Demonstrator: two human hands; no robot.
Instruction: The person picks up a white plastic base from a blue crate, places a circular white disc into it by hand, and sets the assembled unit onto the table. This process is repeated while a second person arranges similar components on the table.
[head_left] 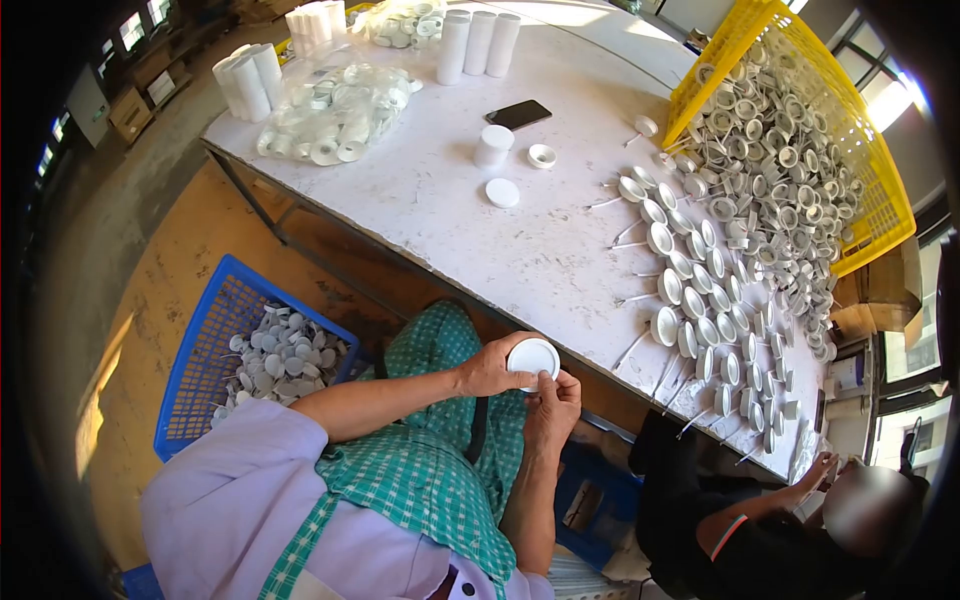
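Above my lap, both hands hold a round white downlight [533, 362] with a raised rim, its flat face turned up. My left hand [490, 368] grips it from the left side, thumb along the near edge. At the lower right edge, my right hand [552, 400] pinches it with thumb and fingers. Whether a wire hangs beneath it is hidden. On the table ahead are a short stack of white discs [493, 147], a single white disc [502, 193] and a small white cup-shaped housing [541, 156].
Rows of white lamps with wires [696, 300] cover the table's right side. A tipped yellow crate [880, 215] spills many housings. Bagged discs [335, 112] and white stacks [478, 45] stand behind, near a phone [517, 114]. A blue basket [190, 370] holds discs. A co-worker [770, 530] sits at right.
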